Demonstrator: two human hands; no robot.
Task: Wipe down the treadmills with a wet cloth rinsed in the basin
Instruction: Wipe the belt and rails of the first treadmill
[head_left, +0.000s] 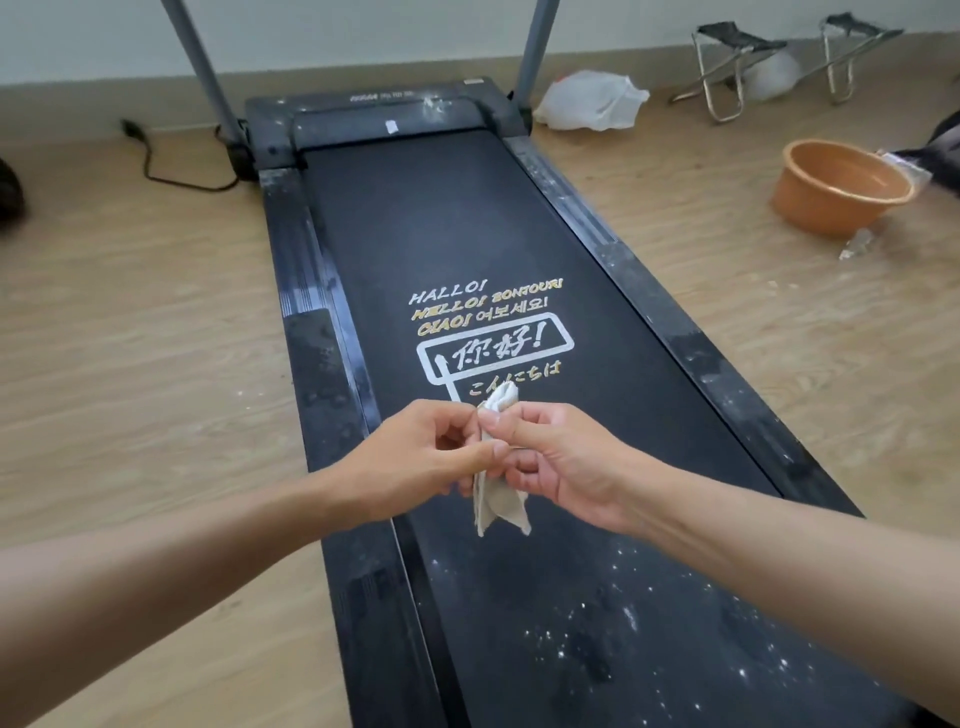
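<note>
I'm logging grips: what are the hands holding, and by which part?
The left hand and right hand both pinch a cloth near its upper end; the lower end hangs free over the treadmill.

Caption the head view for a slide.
Over the speckled treadmill, left hand and right hand grip a bunched cloth; orange basin on the floor at right.
</note>
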